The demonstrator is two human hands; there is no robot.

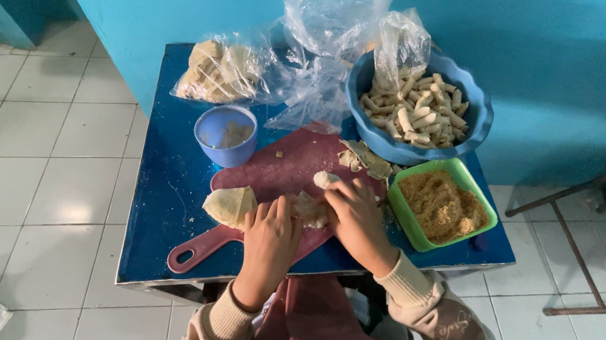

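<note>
Maroon plastic lies under my hands — a cutting board (268,176) with a handle that points toward my left, set on a small blue table (155,210). My left hand (270,239) is pressed down on a pale wrapper sheet (230,204), fingers curled and closed over its right edge, where a roll of filling (310,209) lies partly hidden between my two hands. My right hand (357,217) bends over that same roll from the other side, fingertips closed on it; a small pale piece (325,179) sits on the board just beyond my knuckles.

Close to my right wrist stands a green rectangular tub of breadcrumbs (442,205), touching the board's far right corner. Behind it, a blue scalloped bowl (420,103) is heaped with finished pale rolls, a crumpled clear plastic bag (338,18) leaning against its left rim. A few torn wrapper scraps (363,158) lie between the bowl and the board. On the left, a small blue cup (226,134) stands just beside the board's top edge, and behind it another clear bag holds a stack of wrappers (216,72) — both are well clear of my hands.

The table stands against a turquoise wall (588,62) on a white tiled floor (45,174). A metal chair frame (598,239) stands off to my right.
</note>
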